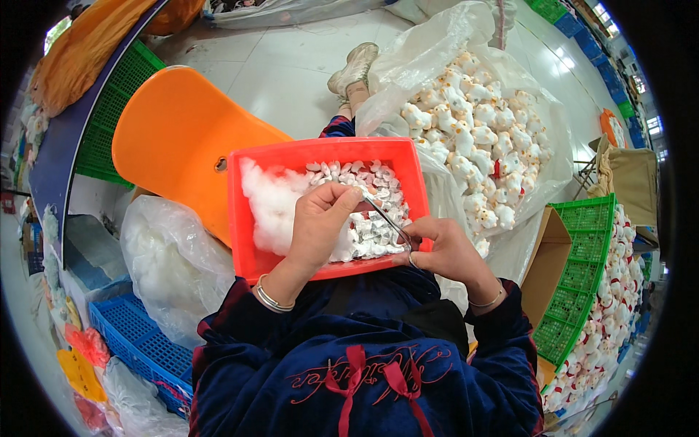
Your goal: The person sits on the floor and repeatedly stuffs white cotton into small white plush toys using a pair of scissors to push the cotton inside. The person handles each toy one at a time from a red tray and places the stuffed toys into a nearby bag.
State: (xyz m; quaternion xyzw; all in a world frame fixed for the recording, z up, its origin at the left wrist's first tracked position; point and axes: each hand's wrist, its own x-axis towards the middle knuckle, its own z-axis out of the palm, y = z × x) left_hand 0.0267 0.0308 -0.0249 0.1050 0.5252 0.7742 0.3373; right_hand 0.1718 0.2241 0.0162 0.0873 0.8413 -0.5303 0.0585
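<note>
On my lap rests a red plastic tray (328, 149). White stuffing (269, 200) fills its left side, and many small white and silvery pieces (375, 237) lie on the right. My right hand (440, 251) is closed around slim metal forceps (389, 218), whose tip points up and left. Over the tray, my left hand (320, 218) pinches a small whitish piece at the forceps' tip. The fingers hide most of that piece, so its kind cannot be made out.
A clear plastic bag (397, 65) of small white stuffed toys (473, 138) lies ahead on the right. To the left are an orange chair (182, 131), a bag of stuffing (171, 251) and a blue crate (138, 335). A green crate (582, 262) and more toys (601, 320) stand right.
</note>
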